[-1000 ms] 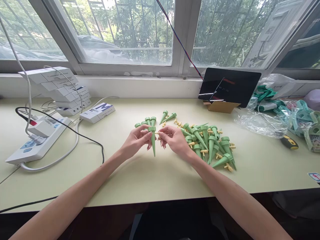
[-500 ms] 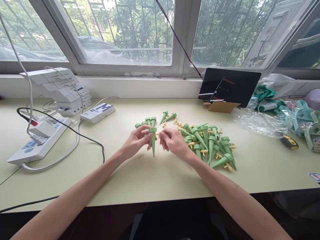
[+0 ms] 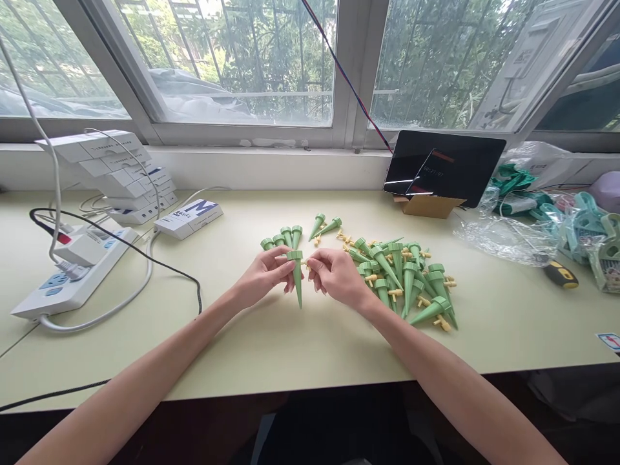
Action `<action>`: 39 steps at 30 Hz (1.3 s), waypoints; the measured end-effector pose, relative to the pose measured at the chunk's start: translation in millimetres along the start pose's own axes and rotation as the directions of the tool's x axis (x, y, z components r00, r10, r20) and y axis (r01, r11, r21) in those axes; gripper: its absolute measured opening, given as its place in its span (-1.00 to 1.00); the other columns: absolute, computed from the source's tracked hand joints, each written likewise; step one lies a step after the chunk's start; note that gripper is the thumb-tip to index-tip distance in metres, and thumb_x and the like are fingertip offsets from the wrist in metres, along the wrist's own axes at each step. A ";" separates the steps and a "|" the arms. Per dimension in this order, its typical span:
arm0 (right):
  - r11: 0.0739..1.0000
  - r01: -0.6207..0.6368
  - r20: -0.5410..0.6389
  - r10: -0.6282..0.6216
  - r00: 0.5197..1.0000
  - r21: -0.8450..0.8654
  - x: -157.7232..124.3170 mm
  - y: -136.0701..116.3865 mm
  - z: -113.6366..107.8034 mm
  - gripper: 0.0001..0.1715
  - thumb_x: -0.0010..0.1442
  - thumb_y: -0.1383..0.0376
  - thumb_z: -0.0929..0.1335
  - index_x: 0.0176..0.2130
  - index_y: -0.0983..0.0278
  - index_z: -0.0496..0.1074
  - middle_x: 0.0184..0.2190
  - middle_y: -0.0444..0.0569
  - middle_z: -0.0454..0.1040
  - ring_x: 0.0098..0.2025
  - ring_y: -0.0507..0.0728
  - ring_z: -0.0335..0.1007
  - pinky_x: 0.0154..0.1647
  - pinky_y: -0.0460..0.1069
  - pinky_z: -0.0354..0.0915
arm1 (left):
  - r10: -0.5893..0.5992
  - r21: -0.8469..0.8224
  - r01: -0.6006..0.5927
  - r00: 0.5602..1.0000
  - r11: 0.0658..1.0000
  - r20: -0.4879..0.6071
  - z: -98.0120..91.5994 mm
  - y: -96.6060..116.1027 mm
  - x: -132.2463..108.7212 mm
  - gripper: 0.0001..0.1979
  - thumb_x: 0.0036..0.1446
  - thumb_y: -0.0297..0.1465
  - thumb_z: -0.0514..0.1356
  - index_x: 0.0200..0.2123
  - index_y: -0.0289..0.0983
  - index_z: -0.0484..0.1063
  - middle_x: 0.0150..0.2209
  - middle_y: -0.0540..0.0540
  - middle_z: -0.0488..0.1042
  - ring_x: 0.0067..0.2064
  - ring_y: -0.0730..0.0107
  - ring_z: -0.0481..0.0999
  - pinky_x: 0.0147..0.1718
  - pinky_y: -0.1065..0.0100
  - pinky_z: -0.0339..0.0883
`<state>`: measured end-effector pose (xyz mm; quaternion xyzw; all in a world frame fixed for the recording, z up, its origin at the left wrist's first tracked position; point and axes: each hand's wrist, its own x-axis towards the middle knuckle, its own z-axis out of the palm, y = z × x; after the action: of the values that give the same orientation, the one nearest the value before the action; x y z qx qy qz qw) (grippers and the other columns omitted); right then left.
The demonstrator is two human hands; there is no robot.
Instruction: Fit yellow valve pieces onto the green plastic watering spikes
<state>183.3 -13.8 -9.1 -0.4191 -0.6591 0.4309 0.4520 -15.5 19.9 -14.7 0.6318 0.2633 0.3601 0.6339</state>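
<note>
Between the fingers of my left hand (image 3: 265, 276) is a green plastic watering spike (image 3: 297, 279), its ribbed cap up and its tip pointing down. My right hand (image 3: 335, 274) pinches a small yellow valve (image 3: 305, 262) at the spike's side, just under the cap; the fingers cover most of the valve. Behind my left hand, several green spikes (image 3: 286, 235) stand in a row. Two more spikes (image 3: 324, 224) lie farther back, with loose yellow valves (image 3: 317, 241) near them. To the right of my right hand lies a pile of green spikes (image 3: 409, 284), mixed with yellow valves (image 3: 442, 322).
On the left are a power strip (image 3: 72, 274) with cables, stacked white boxes (image 3: 121, 174) and a single box (image 3: 188, 218). At the back right, a tablet (image 3: 445, 168) leans on a cardboard stand (image 3: 431, 206). Plastic wrap (image 3: 508, 239) and a yellow-black tool (image 3: 562, 274) lie farther right.
The spike in my left hand has dipped slightly, its tip swinging a little to the right. My right hand keeps its pinch on the valve in nearly the same place.
</note>
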 end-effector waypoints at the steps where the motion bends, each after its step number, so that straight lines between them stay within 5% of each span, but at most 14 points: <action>1: 1.000 0.004 -0.002 -0.004 1.000 -0.008 -0.3 -0.4 0.1 -0.71 0.28 0.24 0.28 -0.44 0.29 0.41 -0.56 -0.12 0.46 -0.66 -0.04 0.31 -0.63 -0.14 0.24 | -0.003 -0.010 0.003 1.000 1.000 -0.004 0.4 0.1 0.1 -0.80 0.23 -0.28 0.27 -0.19 -0.29 0.42 -0.41 -0.12 0.57 -0.50 0.44 0.48 -0.50 0.39 0.37; 13: 0.991 0.064 0.003 -0.064 0.998 -0.116 -0.1 0.4 -0.9 -0.54 0.35 0.24 0.23 -0.58 0.24 0.21 -0.73 -0.22 0.30 -0.71 -0.04 0.23 -0.50 -0.10 0.24 | 0.021 0.022 -0.021 1.000 1.000 0.006 -1.0 -0.7 0.1 -0.82 0.25 -0.29 0.25 -0.20 -0.28 0.41 -0.37 -0.15 0.59 -0.48 0.44 0.50 -0.49 0.39 0.38; 23: 0.997 0.042 0.014 -0.041 0.999 -0.070 -0.9 -0.8 -0.5 -0.71 0.30 0.30 0.26 -0.45 0.28 0.39 -0.59 -0.18 0.41 -0.68 -0.07 0.26 -0.60 -0.14 0.23 | 0.009 0.045 -0.009 1.000 0.999 -0.001 -3.3 -2.3 -0.1 -0.81 0.24 -0.27 0.26 -0.19 -0.28 0.43 -0.41 -0.11 0.57 -0.49 0.44 0.49 -0.48 0.38 0.39; 39: 0.998 0.010 0.005 -0.010 1.000 0.059 1.6 4.6 4.3 -0.77 0.31 0.23 0.26 -0.32 0.29 0.40 -0.51 -0.13 0.42 -0.60 -0.01 0.39 -0.62 -0.12 0.32 | 0.046 0.065 -0.044 0.999 0.997 -0.023 -0.9 1.1 1.4 -0.84 0.27 -0.29 0.23 -0.18 -0.26 0.39 -0.41 -0.08 0.55 -0.48 0.45 0.48 -0.49 0.39 0.36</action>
<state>179.6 -11.8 -14.1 -0.4009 -0.6496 0.4490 0.4645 -15.5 21.5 -13.5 0.6531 0.2682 0.3733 0.6018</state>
